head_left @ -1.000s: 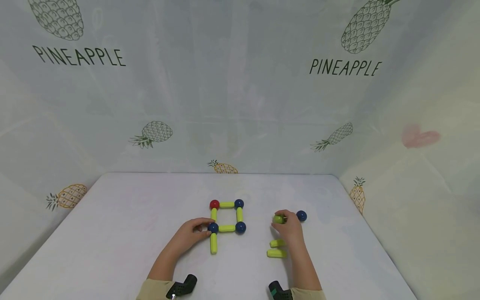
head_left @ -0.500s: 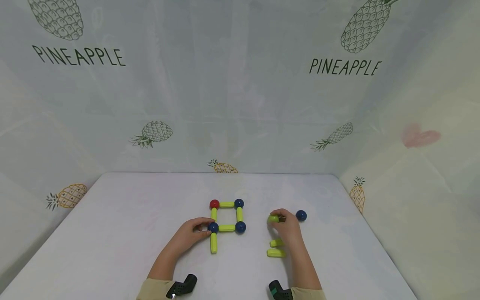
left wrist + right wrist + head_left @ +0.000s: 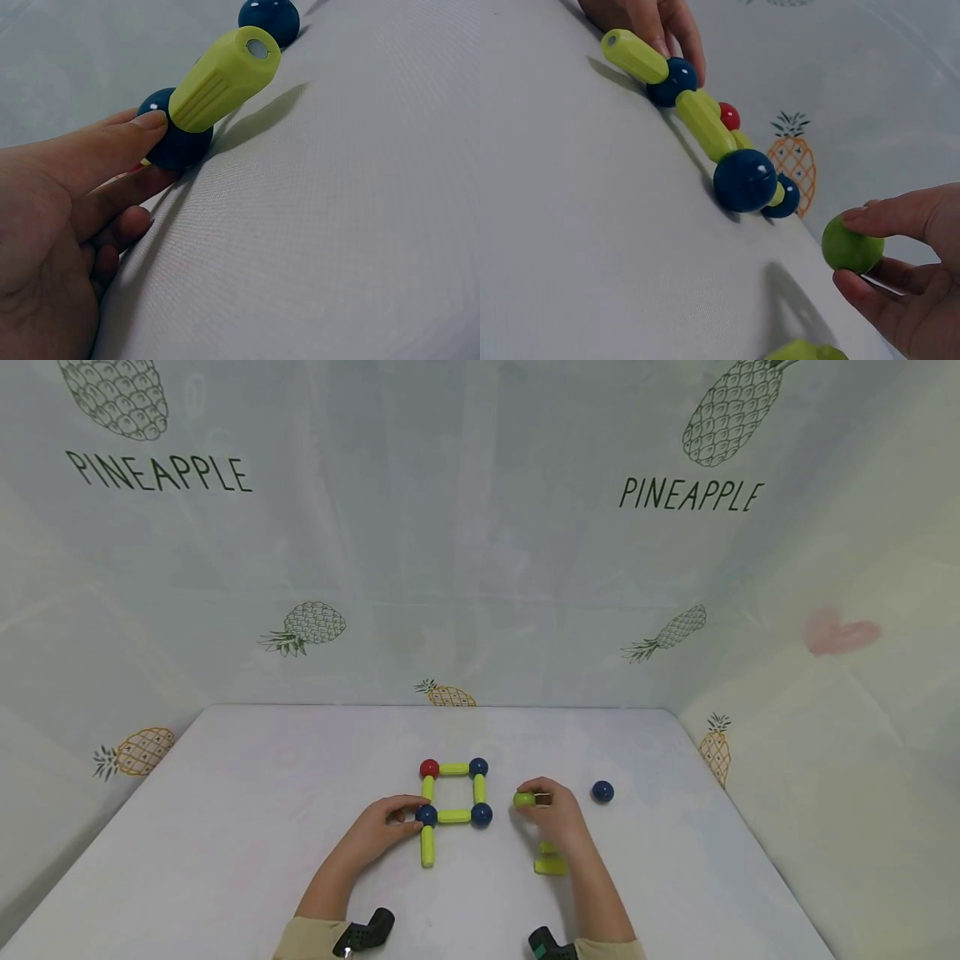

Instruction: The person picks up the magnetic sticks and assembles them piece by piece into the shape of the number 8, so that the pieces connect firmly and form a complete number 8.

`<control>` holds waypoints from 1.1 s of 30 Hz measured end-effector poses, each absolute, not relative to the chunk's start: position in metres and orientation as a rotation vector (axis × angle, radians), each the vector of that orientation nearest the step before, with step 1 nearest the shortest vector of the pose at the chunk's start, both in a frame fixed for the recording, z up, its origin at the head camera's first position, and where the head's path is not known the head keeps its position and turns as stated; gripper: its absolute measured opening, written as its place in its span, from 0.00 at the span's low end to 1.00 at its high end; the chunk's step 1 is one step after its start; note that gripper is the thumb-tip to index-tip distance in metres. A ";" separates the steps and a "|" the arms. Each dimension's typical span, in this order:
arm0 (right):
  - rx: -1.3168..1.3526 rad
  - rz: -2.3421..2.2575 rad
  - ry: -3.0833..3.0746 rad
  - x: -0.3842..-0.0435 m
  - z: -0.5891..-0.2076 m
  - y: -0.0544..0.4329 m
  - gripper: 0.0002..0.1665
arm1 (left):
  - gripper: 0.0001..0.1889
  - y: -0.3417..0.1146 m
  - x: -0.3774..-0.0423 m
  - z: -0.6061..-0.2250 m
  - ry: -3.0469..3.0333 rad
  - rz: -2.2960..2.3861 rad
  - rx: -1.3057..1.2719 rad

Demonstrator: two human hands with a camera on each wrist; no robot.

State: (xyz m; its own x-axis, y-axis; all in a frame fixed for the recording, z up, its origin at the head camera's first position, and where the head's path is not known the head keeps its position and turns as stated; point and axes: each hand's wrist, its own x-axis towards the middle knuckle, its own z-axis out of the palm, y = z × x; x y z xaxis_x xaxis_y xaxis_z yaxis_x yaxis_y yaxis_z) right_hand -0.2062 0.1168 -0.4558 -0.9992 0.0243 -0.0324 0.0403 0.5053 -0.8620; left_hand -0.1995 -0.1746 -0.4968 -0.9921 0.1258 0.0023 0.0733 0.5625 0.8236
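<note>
Yellow-green magnetic rods and balls form a square on the table, with a red ball (image 3: 429, 768) at its far left corner and blue balls at the others. From the near left blue ball (image 3: 427, 815), one more rod (image 3: 427, 847) sticks out toward the person; its metal end faces the camera in the left wrist view. My left hand (image 3: 381, 831) pinches that corner ball between thumb and fingers. To the right of the square, my right hand (image 3: 557, 814) holds a green ball (image 3: 851, 246) by thumb and fingertips, just above the table and apart from the structure.
A loose blue ball (image 3: 602, 791) lies right of my right hand. Two loose rods (image 3: 551, 866) lie near my right forearm, which partly hides them. A pineapple-print cloth (image 3: 480, 568) hangs behind the white table (image 3: 262, 777).
My right hand has moved left with the green ball, toward the square and away from the loose blue ball. My left hand and the structure have stayed in place.
</note>
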 end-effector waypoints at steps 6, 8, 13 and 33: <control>-0.060 -1.551 2.676 -0.202 -0.450 0.104 0.12 | 0.16 -0.175 -0.200 -0.497 2.723 1.434 0.191; -0.078 -1.558 2.654 -0.201 -0.449 0.101 0.12 | 0.16 -0.176 -0.200 -0.498 2.719 1.437 0.197; -0.133 -1.562 2.607 -0.198 -0.447 0.094 0.13 | 0.16 -0.177 -0.201 -0.499 2.709 1.451 0.213; -0.317 -1.451 2.501 -0.188 -0.443 0.069 0.13 | 0.16 -0.178 -0.201 -0.500 2.704 1.443 0.230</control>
